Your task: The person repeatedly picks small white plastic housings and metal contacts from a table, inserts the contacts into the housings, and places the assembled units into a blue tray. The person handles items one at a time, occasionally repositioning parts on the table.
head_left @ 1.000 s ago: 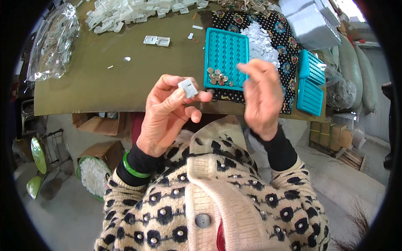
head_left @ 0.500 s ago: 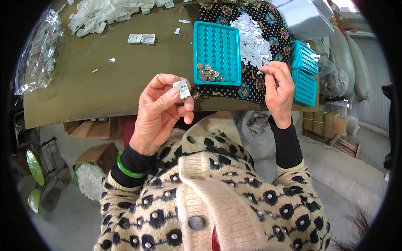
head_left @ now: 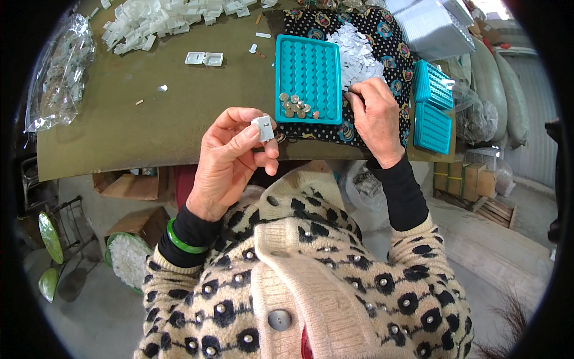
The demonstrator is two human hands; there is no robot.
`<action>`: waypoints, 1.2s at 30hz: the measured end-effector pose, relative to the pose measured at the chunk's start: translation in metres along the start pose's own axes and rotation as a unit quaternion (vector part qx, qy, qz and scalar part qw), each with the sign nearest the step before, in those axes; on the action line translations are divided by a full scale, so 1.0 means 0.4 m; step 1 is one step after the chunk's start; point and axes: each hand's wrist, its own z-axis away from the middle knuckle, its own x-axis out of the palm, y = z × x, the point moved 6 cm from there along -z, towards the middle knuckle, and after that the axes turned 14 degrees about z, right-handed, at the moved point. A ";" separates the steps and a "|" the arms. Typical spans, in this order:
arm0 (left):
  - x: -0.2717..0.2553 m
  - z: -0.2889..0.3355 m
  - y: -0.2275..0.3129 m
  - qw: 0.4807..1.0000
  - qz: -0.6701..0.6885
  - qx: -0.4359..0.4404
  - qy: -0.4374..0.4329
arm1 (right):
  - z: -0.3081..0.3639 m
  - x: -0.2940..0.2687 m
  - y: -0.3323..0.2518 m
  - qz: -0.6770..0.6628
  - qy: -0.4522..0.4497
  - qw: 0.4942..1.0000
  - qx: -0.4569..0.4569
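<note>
Between thumb and fingers, my left hand grips a small white plastic case with a dark slot in its face, just over the table's near edge. My right hand is at the near side of a pile of small white plastic pieces, its fingertips pinched together and pointing down. Whatever lies between those fingertips is hidden. Left of that hand, a teal tray with rows of round hollows holds several silvery button cells at its near end. Pile and tray rest on a dark patterned cloth.
An opened white case lies on the olive table. Behind it is a heap of translucent cases; a clear plastic bag sits far left. More teal trays and stacked white trays stand at the right.
My right hand has moved left and slightly away from me, to the near edge of the white pile, and no longer shows the small brownish piece at its fingertips. My left hand has hardly moved.
</note>
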 end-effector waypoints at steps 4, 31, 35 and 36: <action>-0.001 0.005 -0.003 1.000 -0.019 -0.006 0.010 | 0.006 -0.002 -0.006 0.039 0.019 0.999 -0.032; 0.072 0.022 -0.035 0.997 0.022 -0.059 0.035 | -0.011 -0.108 -0.220 -0.356 0.031 0.933 -0.050; 0.069 0.022 -0.035 0.997 0.022 -0.059 0.033 | -0.012 -0.111 -0.225 -0.354 0.025 0.934 -0.051; 0.067 0.023 -0.034 0.997 0.023 -0.058 0.033 | -0.012 -0.111 -0.227 -0.357 0.022 0.933 -0.051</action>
